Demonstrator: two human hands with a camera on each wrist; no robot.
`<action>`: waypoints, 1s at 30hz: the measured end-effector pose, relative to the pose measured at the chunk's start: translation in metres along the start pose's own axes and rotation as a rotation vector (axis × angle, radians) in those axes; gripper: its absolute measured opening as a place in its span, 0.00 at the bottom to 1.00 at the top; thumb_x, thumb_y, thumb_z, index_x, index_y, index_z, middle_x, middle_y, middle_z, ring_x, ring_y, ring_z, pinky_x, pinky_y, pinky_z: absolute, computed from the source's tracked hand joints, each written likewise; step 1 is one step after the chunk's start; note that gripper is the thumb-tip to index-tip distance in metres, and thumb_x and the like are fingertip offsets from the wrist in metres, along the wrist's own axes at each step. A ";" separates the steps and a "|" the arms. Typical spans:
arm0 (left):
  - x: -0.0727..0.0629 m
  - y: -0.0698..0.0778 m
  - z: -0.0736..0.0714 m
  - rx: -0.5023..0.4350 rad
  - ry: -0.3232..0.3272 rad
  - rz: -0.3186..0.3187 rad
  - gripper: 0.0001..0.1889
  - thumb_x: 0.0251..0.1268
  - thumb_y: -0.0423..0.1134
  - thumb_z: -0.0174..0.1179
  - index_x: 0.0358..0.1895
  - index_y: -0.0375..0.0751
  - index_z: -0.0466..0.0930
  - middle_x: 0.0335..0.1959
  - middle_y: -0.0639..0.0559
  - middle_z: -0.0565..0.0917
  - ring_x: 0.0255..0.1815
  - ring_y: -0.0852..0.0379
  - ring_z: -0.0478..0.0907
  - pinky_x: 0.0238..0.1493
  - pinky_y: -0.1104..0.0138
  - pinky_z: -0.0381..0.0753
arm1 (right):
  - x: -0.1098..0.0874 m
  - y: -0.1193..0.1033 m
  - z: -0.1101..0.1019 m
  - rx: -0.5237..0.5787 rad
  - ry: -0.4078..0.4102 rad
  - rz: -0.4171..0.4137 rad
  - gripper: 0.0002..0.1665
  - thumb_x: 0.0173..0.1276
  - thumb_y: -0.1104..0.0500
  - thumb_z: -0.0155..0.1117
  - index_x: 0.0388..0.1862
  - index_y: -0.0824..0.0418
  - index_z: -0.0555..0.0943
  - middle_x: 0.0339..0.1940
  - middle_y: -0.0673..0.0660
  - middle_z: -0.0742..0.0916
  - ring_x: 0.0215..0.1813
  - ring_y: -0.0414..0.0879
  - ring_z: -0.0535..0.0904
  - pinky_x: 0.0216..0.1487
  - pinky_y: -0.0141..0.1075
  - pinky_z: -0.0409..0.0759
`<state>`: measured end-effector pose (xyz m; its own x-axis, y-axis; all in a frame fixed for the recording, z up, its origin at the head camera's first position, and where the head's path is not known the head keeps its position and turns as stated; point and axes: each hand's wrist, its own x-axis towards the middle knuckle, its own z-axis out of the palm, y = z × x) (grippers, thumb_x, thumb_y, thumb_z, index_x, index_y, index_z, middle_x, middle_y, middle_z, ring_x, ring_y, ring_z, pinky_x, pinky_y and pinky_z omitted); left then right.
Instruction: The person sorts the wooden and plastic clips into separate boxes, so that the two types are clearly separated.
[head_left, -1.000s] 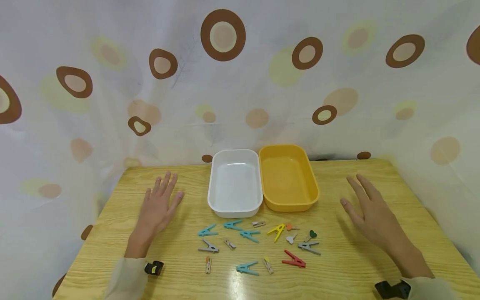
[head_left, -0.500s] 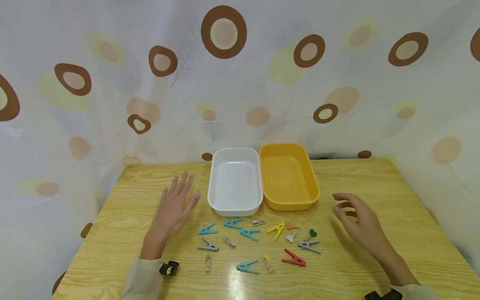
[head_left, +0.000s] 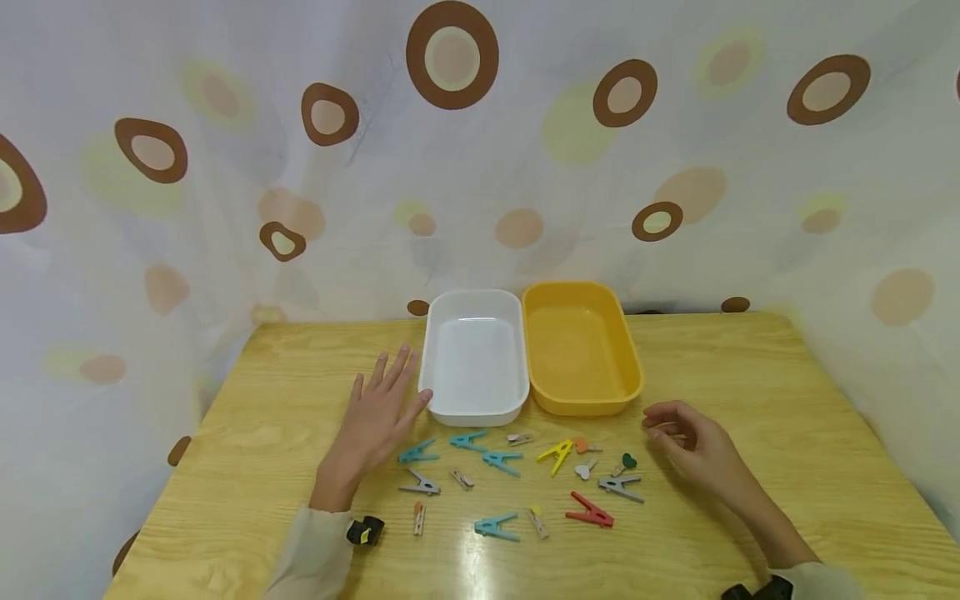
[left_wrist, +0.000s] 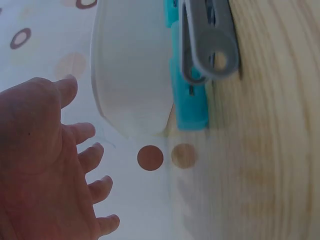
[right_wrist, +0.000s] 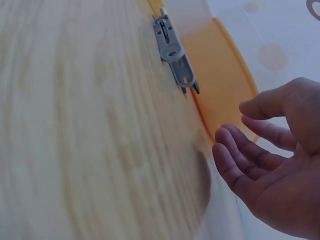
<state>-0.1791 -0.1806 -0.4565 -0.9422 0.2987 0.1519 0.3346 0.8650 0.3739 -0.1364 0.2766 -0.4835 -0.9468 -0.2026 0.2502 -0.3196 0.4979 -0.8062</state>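
Note:
My left hand (head_left: 375, 421), fingers spread, hovers beside the left wall of the white tray (head_left: 476, 362), thumb overlapping its rim. To the right, my right hand (head_left: 701, 450) has loosely bent fingers with nothing in them, near the green heart-topped mini peg (head_left: 628, 461) and a grey clothespin (head_left: 621, 488). Between the hands lie blue clothespins (head_left: 496, 527), another grey clothespin (head_left: 424, 484), a red clothespin (head_left: 591, 511) and a yellow clothespin (head_left: 556, 455). Small wooden pegs (head_left: 537, 522) are scattered among them. In the left wrist view a grey clothespin (left_wrist: 215, 45) overlaps a blue clothespin (left_wrist: 190, 107).
The yellow tray (head_left: 581, 354) stands against the right side of the white one, both bare inside. Behind the wooden table (head_left: 750, 367) hangs a pale curtain (head_left: 480, 167) with brown rings. Each wrist wears a black strap (head_left: 365, 531).
My left hand has moved right toward the white tray, fingers still spread. My right hand has moved left and lower, and its fingers have gone from straight to loosely bent. The pegs have stayed put.

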 end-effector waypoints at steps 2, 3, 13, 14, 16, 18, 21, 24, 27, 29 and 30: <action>0.003 0.001 0.000 -0.003 0.001 0.010 0.36 0.83 0.60 0.40 0.84 0.45 0.49 0.84 0.48 0.49 0.84 0.39 0.41 0.75 0.32 0.41 | 0.002 0.002 0.003 0.010 -0.038 -0.015 0.14 0.73 0.70 0.65 0.56 0.68 0.81 0.48 0.63 0.88 0.46 0.40 0.85 0.41 0.30 0.84; 0.003 0.001 0.000 0.001 -0.004 0.012 0.36 0.83 0.60 0.40 0.84 0.45 0.49 0.84 0.48 0.49 0.84 0.39 0.41 0.75 0.32 0.41 | 0.002 0.002 0.004 0.017 -0.061 -0.020 0.14 0.73 0.70 0.65 0.57 0.68 0.81 0.48 0.62 0.88 0.45 0.40 0.85 0.41 0.31 0.84; 0.001 0.001 0.004 0.033 -0.023 0.031 0.36 0.83 0.59 0.42 0.84 0.45 0.48 0.84 0.48 0.51 0.83 0.38 0.44 0.74 0.30 0.44 | 0.001 0.008 0.005 0.143 -0.238 -0.030 0.14 0.75 0.68 0.63 0.58 0.67 0.81 0.49 0.62 0.87 0.44 0.44 0.83 0.41 0.33 0.82; 0.001 0.001 0.004 0.036 -0.022 0.035 0.36 0.83 0.59 0.42 0.84 0.44 0.48 0.84 0.48 0.52 0.83 0.38 0.44 0.74 0.30 0.44 | 0.001 0.009 0.005 0.151 -0.254 -0.027 0.14 0.75 0.67 0.63 0.58 0.66 0.81 0.50 0.61 0.87 0.45 0.44 0.83 0.42 0.33 0.82; 0.001 0.002 0.005 0.037 -0.028 0.042 0.36 0.84 0.58 0.42 0.84 0.44 0.48 0.84 0.47 0.52 0.83 0.39 0.44 0.74 0.30 0.44 | 0.000 0.010 0.004 0.157 -0.279 -0.020 0.14 0.76 0.66 0.63 0.58 0.64 0.81 0.51 0.60 0.86 0.46 0.44 0.82 0.44 0.33 0.82; 0.001 0.002 0.005 0.039 -0.038 0.048 0.36 0.84 0.57 0.41 0.84 0.43 0.47 0.84 0.47 0.51 0.83 0.39 0.44 0.74 0.30 0.44 | -0.001 0.009 0.004 0.159 -0.296 -0.017 0.14 0.76 0.65 0.63 0.58 0.63 0.82 0.51 0.58 0.86 0.47 0.44 0.81 0.45 0.33 0.81; 0.002 0.002 0.006 0.046 -0.045 0.056 0.36 0.85 0.56 0.41 0.84 0.42 0.46 0.84 0.47 0.51 0.83 0.38 0.45 0.74 0.30 0.44 | -0.002 0.008 0.003 0.155 -0.311 -0.029 0.14 0.76 0.64 0.64 0.58 0.61 0.82 0.51 0.57 0.86 0.47 0.45 0.80 0.45 0.33 0.80; 0.002 0.003 0.006 0.053 -0.048 0.054 0.36 0.84 0.57 0.42 0.84 0.42 0.45 0.83 0.47 0.51 0.83 0.37 0.46 0.74 0.30 0.45 | -0.002 0.008 0.003 0.145 -0.318 -0.051 0.14 0.75 0.64 0.66 0.57 0.61 0.82 0.50 0.57 0.87 0.47 0.46 0.81 0.46 0.32 0.80; 0.002 0.003 0.006 0.052 -0.047 0.054 0.37 0.84 0.57 0.43 0.84 0.42 0.45 0.83 0.46 0.52 0.83 0.37 0.46 0.74 0.30 0.45 | -0.001 0.007 0.003 0.137 -0.326 -0.071 0.14 0.73 0.65 0.67 0.56 0.61 0.83 0.50 0.56 0.87 0.48 0.47 0.82 0.49 0.31 0.80; 0.002 0.003 0.006 0.050 -0.044 0.054 0.37 0.84 0.57 0.43 0.84 0.42 0.45 0.83 0.46 0.52 0.83 0.38 0.46 0.74 0.30 0.46 | -0.001 0.007 0.003 0.132 -0.331 -0.084 0.14 0.72 0.66 0.68 0.55 0.60 0.83 0.51 0.56 0.87 0.50 0.47 0.82 0.51 0.31 0.80; 0.001 0.003 0.006 0.051 -0.042 0.054 0.37 0.84 0.57 0.43 0.84 0.42 0.46 0.83 0.46 0.52 0.83 0.38 0.46 0.74 0.30 0.46 | -0.001 0.007 0.003 0.127 -0.334 -0.092 0.14 0.72 0.66 0.68 0.55 0.60 0.84 0.51 0.56 0.87 0.51 0.46 0.82 0.52 0.30 0.80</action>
<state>-0.1794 -0.1754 -0.4604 -0.9233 0.3609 0.1315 0.3841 0.8664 0.3189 -0.1378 0.2776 -0.4905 -0.8429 -0.5159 0.1530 -0.3758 0.3608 -0.8536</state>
